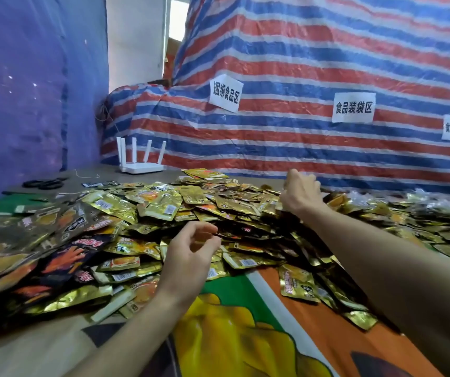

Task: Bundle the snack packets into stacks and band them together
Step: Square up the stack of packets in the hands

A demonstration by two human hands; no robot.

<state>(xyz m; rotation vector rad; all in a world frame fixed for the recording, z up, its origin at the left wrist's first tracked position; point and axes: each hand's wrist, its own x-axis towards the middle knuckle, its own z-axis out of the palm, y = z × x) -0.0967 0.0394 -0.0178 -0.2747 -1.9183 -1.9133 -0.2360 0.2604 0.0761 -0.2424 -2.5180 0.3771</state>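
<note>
A wide heap of gold foil snack packets (191, 213) covers the table from left to right, with darker black and orange packets (63, 257) at the near left. My left hand (191, 251) hovers over the near side of the heap, fingers curled and apart, holding nothing. My right hand (300, 194) reaches to the far side of the heap with its fingers bent down among the packets; whether it grips one is hidden. Black rubber bands (44, 183) lie on the table at the far left.
A white router (140, 159) with several antennas stands at the back of the table. A striped red, white and blue tarp (300, 63) with paper signs rises behind. A printed green, orange and yellow cloth (245, 336) covers the near table. A purple wall is on the left.
</note>
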